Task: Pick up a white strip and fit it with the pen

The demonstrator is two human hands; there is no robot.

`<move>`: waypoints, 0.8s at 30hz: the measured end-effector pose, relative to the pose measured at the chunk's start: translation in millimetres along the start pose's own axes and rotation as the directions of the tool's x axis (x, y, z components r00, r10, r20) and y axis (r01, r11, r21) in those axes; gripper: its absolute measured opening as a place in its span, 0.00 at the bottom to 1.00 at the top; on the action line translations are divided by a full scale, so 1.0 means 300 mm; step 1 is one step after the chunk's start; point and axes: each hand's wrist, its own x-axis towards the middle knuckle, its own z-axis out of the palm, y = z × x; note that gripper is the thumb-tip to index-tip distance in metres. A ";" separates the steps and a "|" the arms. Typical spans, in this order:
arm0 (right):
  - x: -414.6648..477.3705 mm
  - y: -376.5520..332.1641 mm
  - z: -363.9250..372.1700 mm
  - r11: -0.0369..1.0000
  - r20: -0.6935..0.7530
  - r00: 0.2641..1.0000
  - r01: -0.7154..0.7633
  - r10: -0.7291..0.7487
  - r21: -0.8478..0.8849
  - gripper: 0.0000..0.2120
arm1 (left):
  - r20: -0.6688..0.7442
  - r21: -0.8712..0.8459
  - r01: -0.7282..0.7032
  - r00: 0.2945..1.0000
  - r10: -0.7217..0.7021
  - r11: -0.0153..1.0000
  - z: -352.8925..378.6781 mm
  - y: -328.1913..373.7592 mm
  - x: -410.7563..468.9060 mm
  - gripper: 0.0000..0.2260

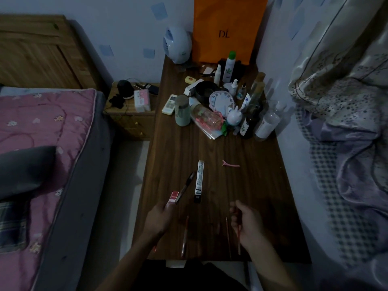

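My left hand point(157, 219) grips a small red and white packet point(172, 198) above the near left part of the dark wooden table point(258, 196). A dark pen point(185, 187) lies just beyond that packet. My right hand point(246, 222) pinches a thin red pen refill point(238, 236) over the table's near edge. A long black and white refill package point(199, 181) lies between and ahead of the hands. A red pen point(184, 235) and a thin stick point(228, 234) lie on the table between my hands.
A pink hair clip point(231, 164) lies mid-table. Bottles, a clock point(221, 101), a remote point(169, 104) and a cup point(182, 110) crowd the far end, with an orange bag point(226, 28) and a small fan point(177, 45) behind. A bed point(42, 143) is left, bedding point(346, 122) right.
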 end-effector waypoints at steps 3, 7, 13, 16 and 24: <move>0.016 0.024 0.012 0.997 0.011 1.000 -0.002 0.003 -0.075 0.09 | 0.091 -0.034 0.029 0.996 -0.026 0.999 0.023 -0.033 0.014 0.16; 0.035 0.061 0.035 0.991 0.007 1.000 -0.016 0.017 -0.135 0.10 | 0.160 0.038 0.011 0.987 -0.017 0.999 0.037 -0.077 0.041 0.17; 0.052 0.076 0.067 0.984 0.014 1.000 0.022 -0.020 -0.176 0.09 | 0.215 0.174 0.045 0.973 -0.083 0.984 0.055 -0.142 0.076 0.08; 0.052 0.072 0.074 0.986 0.025 0.999 0.032 -0.028 -0.162 0.08 | 0.153 0.265 0.031 0.985 -0.074 0.964 0.056 -0.172 0.096 0.09; 0.027 0.065 0.088 0.984 0.014 1.000 0.029 -0.027 -0.173 0.08 | -0.013 0.448 0.010 1.000 -0.004 0.894 0.053 -0.191 0.067 0.13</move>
